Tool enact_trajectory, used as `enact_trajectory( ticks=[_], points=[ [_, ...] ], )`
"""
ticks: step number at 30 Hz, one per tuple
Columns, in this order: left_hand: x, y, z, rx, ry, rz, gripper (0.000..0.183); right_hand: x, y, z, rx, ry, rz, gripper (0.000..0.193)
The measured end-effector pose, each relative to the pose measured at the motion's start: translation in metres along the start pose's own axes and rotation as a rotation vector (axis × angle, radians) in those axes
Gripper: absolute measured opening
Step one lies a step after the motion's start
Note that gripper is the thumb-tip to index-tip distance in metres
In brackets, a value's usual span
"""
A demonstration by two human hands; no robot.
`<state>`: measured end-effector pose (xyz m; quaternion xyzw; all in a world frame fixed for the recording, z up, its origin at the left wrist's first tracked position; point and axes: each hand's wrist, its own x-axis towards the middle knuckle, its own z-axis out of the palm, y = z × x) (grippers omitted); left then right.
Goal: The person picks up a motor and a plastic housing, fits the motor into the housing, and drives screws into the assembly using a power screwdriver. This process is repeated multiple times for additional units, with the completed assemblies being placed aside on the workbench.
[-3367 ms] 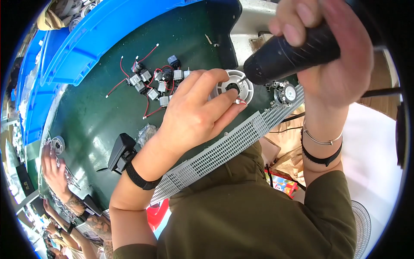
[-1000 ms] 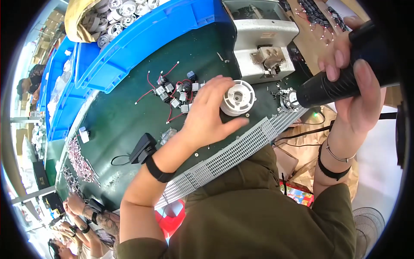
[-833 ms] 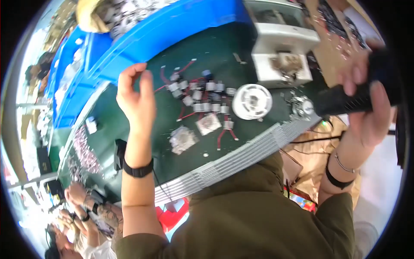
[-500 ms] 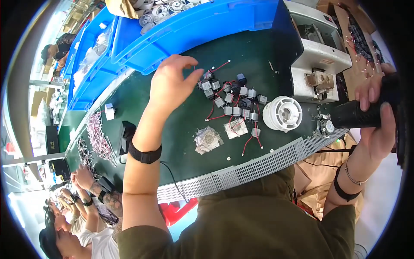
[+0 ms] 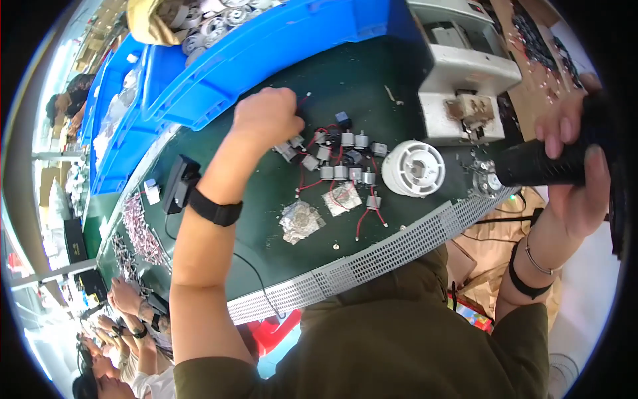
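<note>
My left hand [image 5: 268, 120] is closed at the far left edge of the pile of small silver motors [image 5: 340, 173] with red and black leads. Whatever its fingers hold is hidden by the hand; a bit of red wire shows beside the knuckles. At the right, my right hand [image 5: 577, 193] is wrapped round a black cylindrical hand tool [image 5: 531, 163], whose front points left. Close to the tool's front lies a small round metal-and-white part [image 5: 490, 181]. A white spoked round housing [image 5: 413, 169] stands between that part and the motors.
Two crumpled silvery pieces [image 5: 300, 221] lie near the perforated grey table edge [image 5: 345, 274]. Blue bins [image 5: 279, 50] line the back. A pale metal machine [image 5: 458, 86] stands back right. Left are a black adapter [image 5: 181, 183] with a cable and loose pink-white pieces [image 5: 141, 229]. Co-workers sit far left.
The fingers of my left hand have gone from spread to closed beside the motors. The view has shifted, so the table things appear further left. My right hand keeps its grip on the black tool.
</note>
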<state>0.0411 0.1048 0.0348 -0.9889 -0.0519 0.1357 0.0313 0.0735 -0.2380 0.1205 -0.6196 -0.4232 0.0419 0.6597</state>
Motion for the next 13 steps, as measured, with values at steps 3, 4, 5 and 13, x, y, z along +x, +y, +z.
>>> enact_trajectory(
  ticks=[3, 4, 5, 13],
  points=[
    [-0.002, -0.027, 0.002, -0.371, 0.383, 0.063, 0.019, -0.001, -0.003, 0.001, 0.024, -0.018, 0.010, 0.066],
    [-0.008, -0.032, -0.005, -0.570, 0.504, 0.078, 0.017, -0.003, -0.003, 0.000, 0.024, -0.012, 0.019, 0.067],
    [-0.020, -0.040, -0.010, -0.732, 0.567, 0.050, 0.015, 0.001, -0.005, 0.000, 0.077, -0.068, 0.052, 0.065],
    [-0.027, -0.013, -0.023, -0.934, 0.621, 0.072, 0.011, 0.002, 0.000, 0.010, 0.052, 0.092, 0.022, 0.057]
  ],
)
